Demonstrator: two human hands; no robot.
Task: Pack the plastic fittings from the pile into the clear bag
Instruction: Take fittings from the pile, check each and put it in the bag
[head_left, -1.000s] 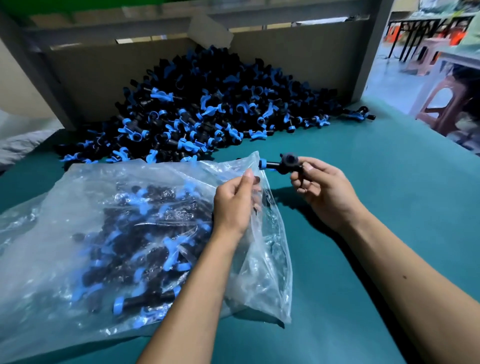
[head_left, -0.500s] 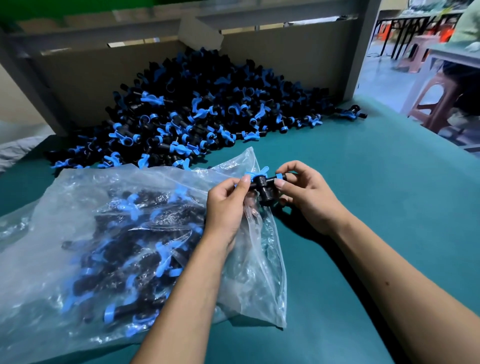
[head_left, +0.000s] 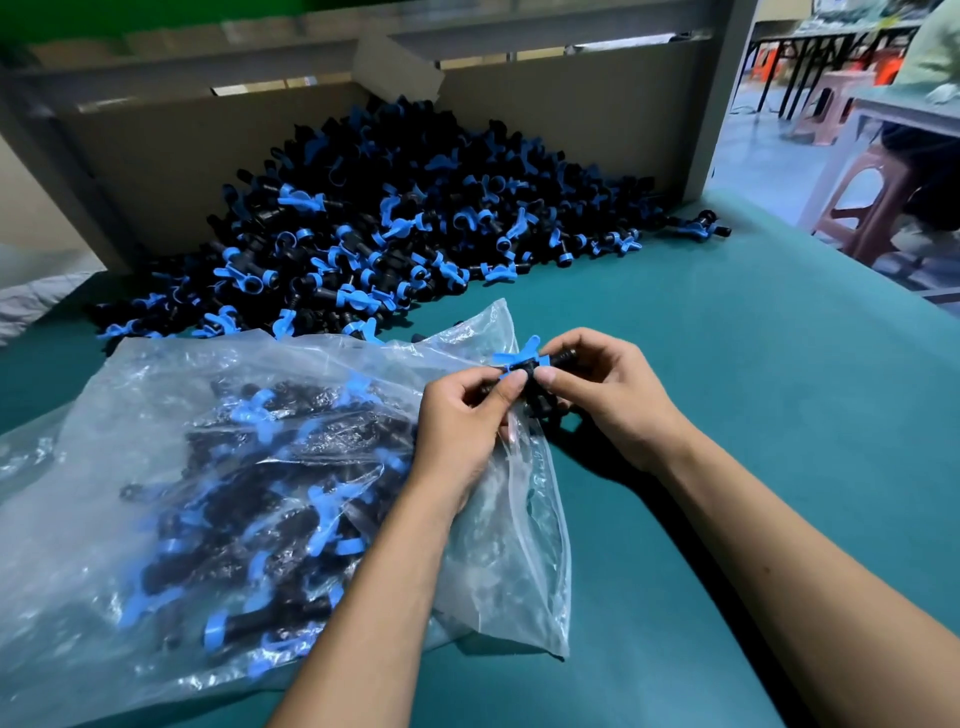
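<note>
The teal worktop carried the pile of black-and-blue plastic fittings against a cardboard backing at the rear, with plastic stools visible beyond the right edge. The clear bag, partly filled with fittings, lay on its side in front of the pile, its mouth facing right. One fitting was at the bag mouth, just above the plastic edge, held between both hands. The left hand pinched the fitting's left side with curled fingers; the right hand gripped its right side, thumb and fingers closed on it. Compared with one second earlier, the fitting had moved from the right hand alone, clear of the bag, to the bag mouth, and the left hand had shifted from the bag edge onto the fitting.
</note>
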